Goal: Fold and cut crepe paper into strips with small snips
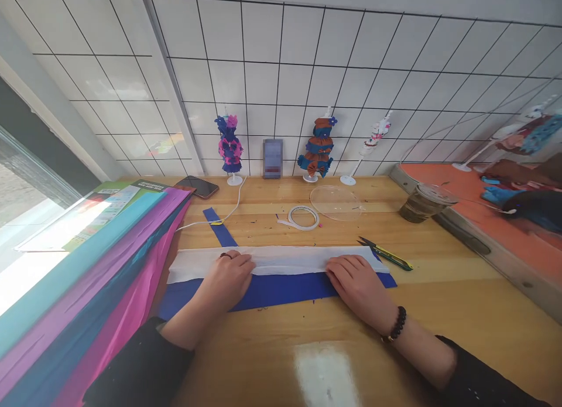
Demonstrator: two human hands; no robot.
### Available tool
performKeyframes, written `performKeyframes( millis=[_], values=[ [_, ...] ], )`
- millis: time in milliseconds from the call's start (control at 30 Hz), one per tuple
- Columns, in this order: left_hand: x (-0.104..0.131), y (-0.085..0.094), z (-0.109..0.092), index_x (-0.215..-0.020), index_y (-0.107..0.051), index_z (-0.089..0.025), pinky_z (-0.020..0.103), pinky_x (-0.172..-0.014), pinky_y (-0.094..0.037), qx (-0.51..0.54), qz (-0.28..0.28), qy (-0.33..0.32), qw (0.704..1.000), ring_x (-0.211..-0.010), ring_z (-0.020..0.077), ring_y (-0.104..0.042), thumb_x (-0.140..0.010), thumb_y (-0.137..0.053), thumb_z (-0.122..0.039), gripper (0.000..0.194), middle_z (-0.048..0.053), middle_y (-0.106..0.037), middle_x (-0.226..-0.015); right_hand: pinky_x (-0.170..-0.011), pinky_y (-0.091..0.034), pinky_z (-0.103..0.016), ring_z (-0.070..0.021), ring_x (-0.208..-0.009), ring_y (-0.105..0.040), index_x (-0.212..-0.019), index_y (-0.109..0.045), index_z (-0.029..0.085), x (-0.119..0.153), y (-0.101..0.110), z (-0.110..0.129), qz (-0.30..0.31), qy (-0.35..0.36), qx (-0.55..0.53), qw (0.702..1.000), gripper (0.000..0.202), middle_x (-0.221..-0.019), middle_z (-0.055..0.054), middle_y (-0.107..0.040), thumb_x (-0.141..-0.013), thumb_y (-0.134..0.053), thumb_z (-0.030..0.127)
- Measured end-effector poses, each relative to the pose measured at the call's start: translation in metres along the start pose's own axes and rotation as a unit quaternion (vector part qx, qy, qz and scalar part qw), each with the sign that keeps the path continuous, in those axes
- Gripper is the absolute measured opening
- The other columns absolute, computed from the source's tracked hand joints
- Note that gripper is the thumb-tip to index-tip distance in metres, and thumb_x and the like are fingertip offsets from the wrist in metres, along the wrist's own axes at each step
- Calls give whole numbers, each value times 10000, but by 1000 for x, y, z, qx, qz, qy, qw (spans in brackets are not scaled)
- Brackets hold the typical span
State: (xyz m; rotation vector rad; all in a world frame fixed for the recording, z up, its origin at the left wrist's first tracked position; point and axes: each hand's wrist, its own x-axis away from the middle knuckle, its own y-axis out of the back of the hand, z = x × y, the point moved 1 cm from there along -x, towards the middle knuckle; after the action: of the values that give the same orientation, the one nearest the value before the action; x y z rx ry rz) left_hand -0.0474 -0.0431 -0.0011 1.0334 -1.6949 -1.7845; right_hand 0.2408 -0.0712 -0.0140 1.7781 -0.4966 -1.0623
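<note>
The left hand (228,281) and right hand (357,281) rested on a long white strip (290,260), well apart, 1 toward each end, with fingers together and bent. Whether the fingertips pinched the edge or only pressed down could not be told, as they were partly hidden. The white strip lay across a wider blue strip (281,293) on the tabletop (246,360), leaving a blue band bare along the side nearer the person — broader at the left than at the right.

The step in hand looked like steadying and flattening the white strip. Doing it well probably called for even pressure from both hands, with a light outward pull, since the thin material showed soft ripples between them. Tugging with just 1 hand could have skewed it over the blue. Keeping an eye on that uneven blue band would likely have helped — it gave a ready guide for alignment.

The snips (389,256) lay near the strip's right end, so the right hand needed some care there. Beyond the strips sat a roll of white tape (302,227) and a narrow blue piece (222,228).
</note>
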Motion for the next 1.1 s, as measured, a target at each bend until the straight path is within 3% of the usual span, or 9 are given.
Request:
performKeyframes(
  millis=[167,367,567,700,900,1100],
  values=[
    [0,1,0,-816,-645,-163,376,-772,-460,5,-14,-1,1000,-909,241,-562,-822,-419,-131,228,89,-647,-898,-799,-402,-348,-195,-881,-574,-985,-605,133,6,-1,-3,17,7,21,1000,232,-956,-98,-661,-865,-406,134],
    [0,2,0,-812,-652,-165,381,-755,-475,3,-16,-11,1000,-896,239,-566,-809,-425,-134,229,100,-647,-916,-778,-420,-332,-188,-794,-599,-929,-626,136,25,7,-25,31,4,56,998,256,-882,-94,-675,-829,-398,73],
    [0,2,-1,-799,-658,-175,375,-745,-472,-7,-4,-1,1000,-894,241,-566,-847,-409,-179,254,85,-653,-893,-804,-417,-369,-208,-818,-596,-950,-614,151,45,9,-38,16,-41,59,997,211,-891,-91,-678,-861,-428,193],
    [0,3,1,-758,-662,-178,349,-755,-460,28,-26,18,999,-874,219,-567,-877,-391,-227,300,67,-662,-885,-801,-415,-386,-234,-902,-574,-1032,-594,149,27,9,-22,2,-44,32,999,273,-967,-108,-664,-856,-466,314],
    [0,3,0,-735,-664,-178,335,-779,-439,51,-23,35,998,-883,210,-558,-889,-381,-247,330,60,-657,-851,-816,-392,-373,-229,-934,-545,-1083,-575,151,-29,2,27,31,2,-21,999,305,-1019,-99,-647,-854,-485,331],
    [1,3,-3,-867,-623,-166,359,-762,-444,7,16,21,1000,-906,235,-533,-858,-437,-217,193,81,-623,-866,-794,-399,-338,-187,-842,-572,-963,-623,155,-48,-12,50,35,63,-6,997,223,-915,-83,-667,-838,-446,101]
  ],
)
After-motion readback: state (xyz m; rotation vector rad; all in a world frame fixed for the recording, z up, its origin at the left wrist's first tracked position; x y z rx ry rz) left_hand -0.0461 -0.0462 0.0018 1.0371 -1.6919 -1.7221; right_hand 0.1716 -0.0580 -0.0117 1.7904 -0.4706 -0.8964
